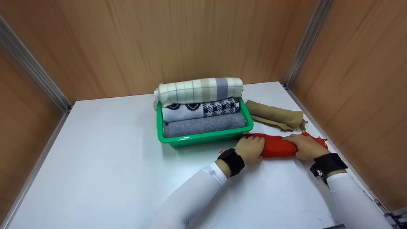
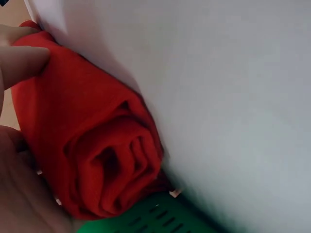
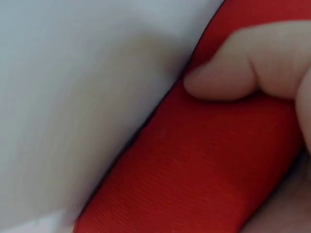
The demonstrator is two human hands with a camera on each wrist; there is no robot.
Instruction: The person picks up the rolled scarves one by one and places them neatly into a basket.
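1. The red rolled cloth (image 1: 278, 147) lay over the white table (image 1: 105, 165), just beside the near right corner of the green basket (image 1: 190, 137); whether the two touched could not be told.
2. The person's left hand (image 1: 250, 149) gripped the roll's basket-side end, fingers bent over it. The left wrist view showed the coiled layers at that end, with part of the basket close by.
3. The right hand (image 1: 306, 147) gripped the roll towards its other end, where red fringe (image 1: 321, 140) stuck out. In the right wrist view, the thumb (image 3: 218, 82) pressed along the cloth.
4. Inside the basket, a grey roll (image 1: 203, 126) lay nearest the person, with a black-and-white patterned roll (image 1: 219, 108) behind it. A checked, striped roll (image 1: 200, 90) rested at the far side, higher than the others.
5. A khaki roll (image 1: 275, 114) lay on the table right of the basket, beyond the red one.
6. Black straps (image 1: 232, 161) circled both wrists, above white sleeves (image 1: 194, 194). Wood-grain panels (image 1: 197, 41) stood around the table.
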